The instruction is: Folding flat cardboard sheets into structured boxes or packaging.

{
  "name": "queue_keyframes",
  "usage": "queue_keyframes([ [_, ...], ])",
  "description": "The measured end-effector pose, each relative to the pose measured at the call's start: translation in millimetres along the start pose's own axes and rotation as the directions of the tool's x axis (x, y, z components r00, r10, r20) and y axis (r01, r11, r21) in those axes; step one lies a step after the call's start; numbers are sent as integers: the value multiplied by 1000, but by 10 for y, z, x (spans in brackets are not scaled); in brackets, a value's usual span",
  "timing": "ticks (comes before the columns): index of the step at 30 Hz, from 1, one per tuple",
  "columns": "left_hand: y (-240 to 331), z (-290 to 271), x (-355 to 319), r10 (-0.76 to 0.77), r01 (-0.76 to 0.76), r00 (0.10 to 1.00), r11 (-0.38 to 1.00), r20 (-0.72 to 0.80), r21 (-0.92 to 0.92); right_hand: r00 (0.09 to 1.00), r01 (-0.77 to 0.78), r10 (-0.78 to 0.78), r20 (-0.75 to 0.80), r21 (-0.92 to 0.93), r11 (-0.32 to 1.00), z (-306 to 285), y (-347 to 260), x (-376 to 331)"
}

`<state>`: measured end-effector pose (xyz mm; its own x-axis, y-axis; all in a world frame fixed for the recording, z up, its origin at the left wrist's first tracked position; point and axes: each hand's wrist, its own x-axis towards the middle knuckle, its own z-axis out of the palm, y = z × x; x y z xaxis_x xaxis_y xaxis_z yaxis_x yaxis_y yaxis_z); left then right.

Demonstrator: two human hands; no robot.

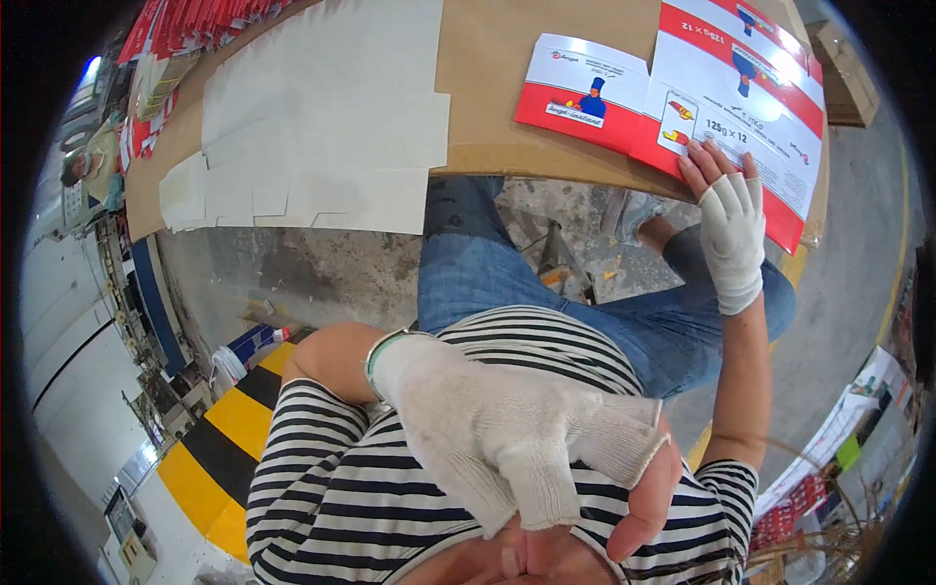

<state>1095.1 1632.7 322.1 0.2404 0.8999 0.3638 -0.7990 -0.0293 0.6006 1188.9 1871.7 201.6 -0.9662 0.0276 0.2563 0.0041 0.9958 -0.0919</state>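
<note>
My right hand (733,229), in a white fingerless glove, lies with its fingers stretched flat over the lower edge of a red and white printed carton blank (790,127). The blank lies flat, its smaller panel reaching left. My left hand (517,429), gloved the same way, is raised close in front of my chest and neck. Its fingers are loosely bent and apart, and I see nothing held in them; some fingertips are partly hidden. To the left, several plain greyish-white carton blanks (331,107) lie overlapping.
A brown cardboard surface (487,127) carries the blanks. Red and white folded cartons (210,24) are piled at the far left, near another person (97,166). A yellow and black striped surface (229,439) is at my left side. A brown cardboard box (843,73) stands far right.
</note>
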Motion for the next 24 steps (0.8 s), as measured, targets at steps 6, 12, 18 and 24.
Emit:
queue_keyframes([
  [6, 96, 2, -34, 102, -114, 992, 972, 71, 205, 999, -8, 8, -32, -14, 1000, 45, -11, 8],
  [12, 211, 103, -128, -45, 51, 998, 976, -37, 211, 999, -27, 25, -38, -33, 999, 62, -13, -9],
  [18, 360, 84, -58, -77, 122, 981, 959, -178, 257, 999, -28, 28, -45, 8, 1000, 78, -36, 0],
  [24, 240, -51, -215, 68, 56, 975, 843, -210, 536, 998, -38, 38, -41, 16, 999, 51, -34, -13],
])
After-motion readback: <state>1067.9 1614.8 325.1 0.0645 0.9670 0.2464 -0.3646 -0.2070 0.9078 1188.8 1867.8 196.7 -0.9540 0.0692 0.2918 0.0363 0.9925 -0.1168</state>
